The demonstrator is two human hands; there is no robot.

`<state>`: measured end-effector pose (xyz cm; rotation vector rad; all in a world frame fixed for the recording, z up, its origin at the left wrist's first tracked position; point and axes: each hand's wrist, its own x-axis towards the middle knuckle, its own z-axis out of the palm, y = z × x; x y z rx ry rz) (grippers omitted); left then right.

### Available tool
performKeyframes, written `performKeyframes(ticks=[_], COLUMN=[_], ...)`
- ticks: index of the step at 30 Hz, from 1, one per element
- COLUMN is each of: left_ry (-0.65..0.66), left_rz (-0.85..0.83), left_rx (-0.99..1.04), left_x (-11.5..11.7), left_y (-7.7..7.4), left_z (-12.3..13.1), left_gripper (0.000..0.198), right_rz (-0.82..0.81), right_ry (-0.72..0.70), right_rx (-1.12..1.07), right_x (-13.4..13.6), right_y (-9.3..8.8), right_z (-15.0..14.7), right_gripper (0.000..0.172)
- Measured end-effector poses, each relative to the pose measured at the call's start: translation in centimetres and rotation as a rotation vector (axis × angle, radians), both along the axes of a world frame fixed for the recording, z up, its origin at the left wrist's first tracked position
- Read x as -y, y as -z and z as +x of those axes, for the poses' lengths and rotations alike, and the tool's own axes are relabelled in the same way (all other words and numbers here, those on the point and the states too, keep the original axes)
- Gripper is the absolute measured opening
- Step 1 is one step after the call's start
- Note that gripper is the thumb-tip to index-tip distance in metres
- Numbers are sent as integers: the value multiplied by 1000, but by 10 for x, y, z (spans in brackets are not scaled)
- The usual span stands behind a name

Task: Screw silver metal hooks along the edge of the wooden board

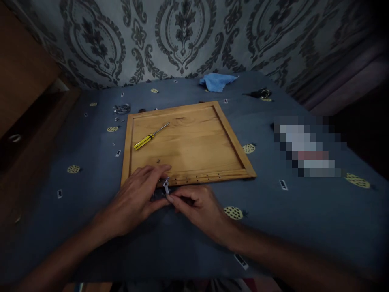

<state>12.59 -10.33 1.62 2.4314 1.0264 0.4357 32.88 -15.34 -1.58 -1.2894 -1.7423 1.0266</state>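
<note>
Head view: a metal fitting (165,186) sits at the wooden panel's (194,140) near edge, its narrow end apparently pinched by the right hand (197,207); the left hand (138,192) curls alongside, grip unclear. Likely light, stiff; best held by that end.

The left hand (136,192) arches, the right hand (204,209) pinches, both forearms (75,242) slanting inward.
</note>
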Motion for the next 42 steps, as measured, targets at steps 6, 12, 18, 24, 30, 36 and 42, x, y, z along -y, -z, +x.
performKeyframes(ticks=[6, 12, 18, 24, 30, 36, 42], left_ry=[-13, 6, -15, -20, -17, -33, -60], left_rz=[-10, -18, -53, -33, -61, -47, -58], left_rx=[-7, -17, -15, -9, -22, -22, -8], left_x=[0, -1, 0, 3, -1, 1, 4], left_y=[0, -1, 0, 1, -11, -5, 4], left_z=[0, -1, 0, -1, -5, -4, -2], left_gripper=[63, 73, 72, 79, 84, 88, 83], right_rz=[253, 696, 812, 799, 811, 812, 809], right_ry=[14, -92, -187, -238, -228, -248, -247], right_rx=[119, 347, 387, 404, 421, 430, 439], right_x=[-4, -12, -19, -20, -18, -19, -18], right_y=[3, -1, 6, 7, 7, 10, 12], right_z=[10, 22, 24, 25, 25, 26, 26], right_gripper=[26, 21, 22, 26, 24, 24, 24])
